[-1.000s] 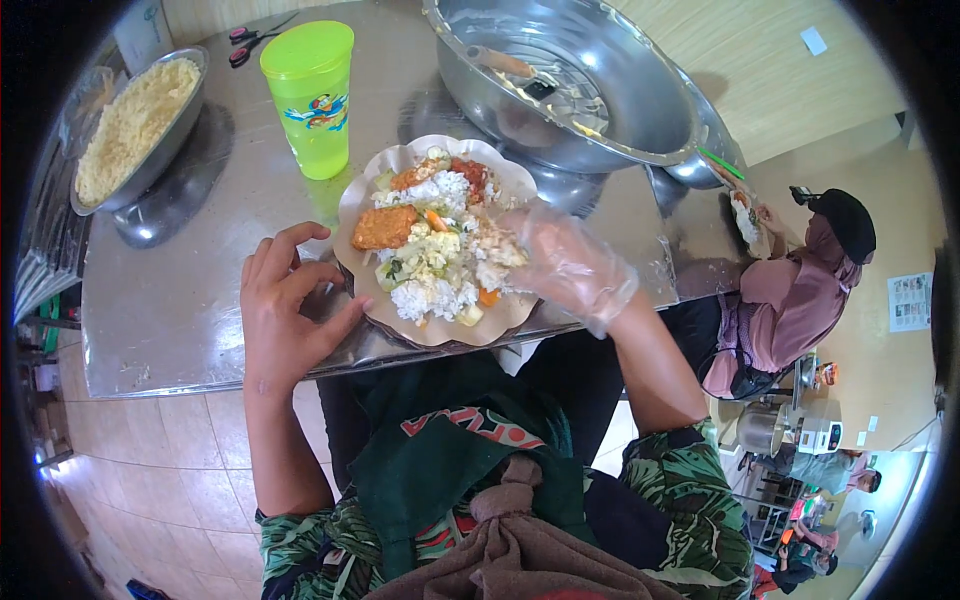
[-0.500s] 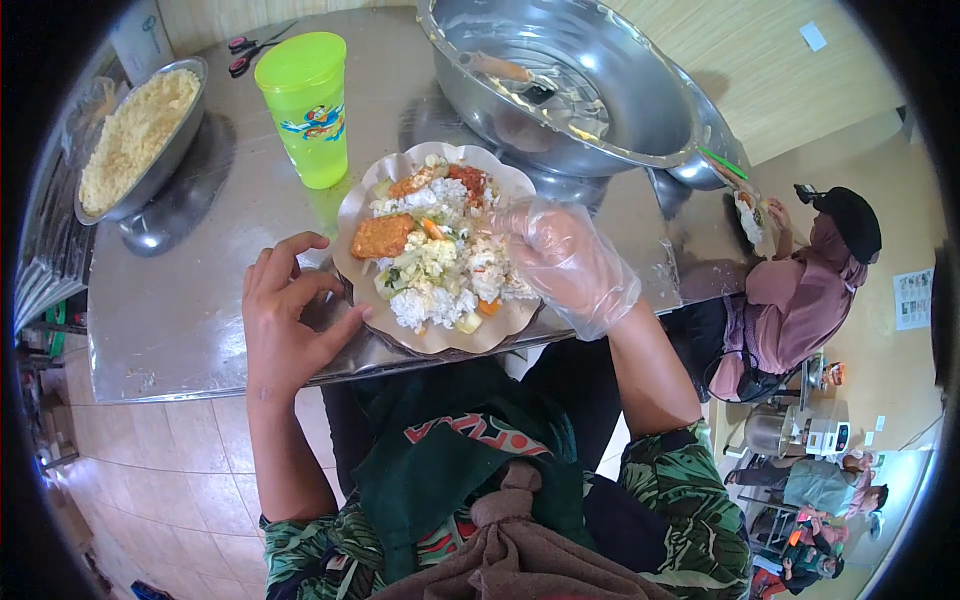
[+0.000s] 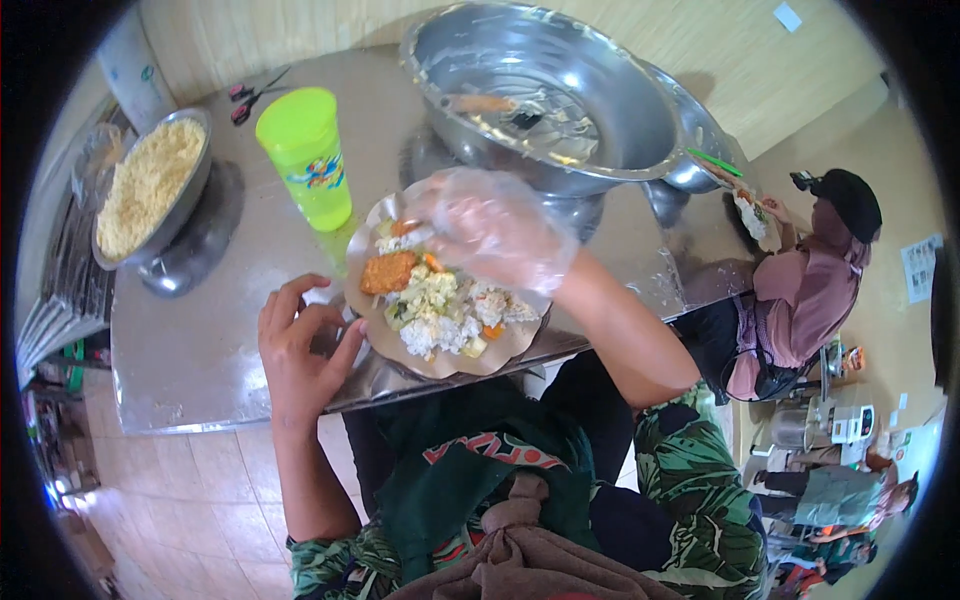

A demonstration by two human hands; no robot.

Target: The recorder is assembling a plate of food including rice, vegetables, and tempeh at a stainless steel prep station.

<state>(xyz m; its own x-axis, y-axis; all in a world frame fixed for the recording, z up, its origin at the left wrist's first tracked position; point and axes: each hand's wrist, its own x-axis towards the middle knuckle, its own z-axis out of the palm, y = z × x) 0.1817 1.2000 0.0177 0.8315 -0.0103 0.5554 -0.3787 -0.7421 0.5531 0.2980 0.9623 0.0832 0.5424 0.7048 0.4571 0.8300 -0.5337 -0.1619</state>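
Observation:
A plate lined with scalloped brown paper point(image 3: 420, 356) sits at the table's front edge. It bears white rice point(image 3: 438, 333), a browned fried slab point(image 3: 387, 271), chopped pale vegetables and orange pieces. My right hand point(image 3: 490, 228), in a clear plastic glove, is over the plate's far side with its fingers bent down into the food. It hides the red relish and part of the rice; what lies between the fingertips is hidden. Bare and empty, my left hand point(image 3: 305, 345) rests at the table edge left of the plate, fingers curved and apart, thumb at the paper rim.
Behind the plate stands a lime-green cup point(image 3: 308, 160). A bowl of pale crumbs point(image 3: 150, 190) is at left, scissors point(image 3: 250, 95) at the back. A large smeared steel basin point(image 3: 640, 130) holds a wooden-handled tool. Another person point(image 3: 815, 280) sits at the right with food.
My right hand has moved from the plate's right side up and left to its far side, covering the red relish. My left hand has kept its pose. The view has shifted slightly.

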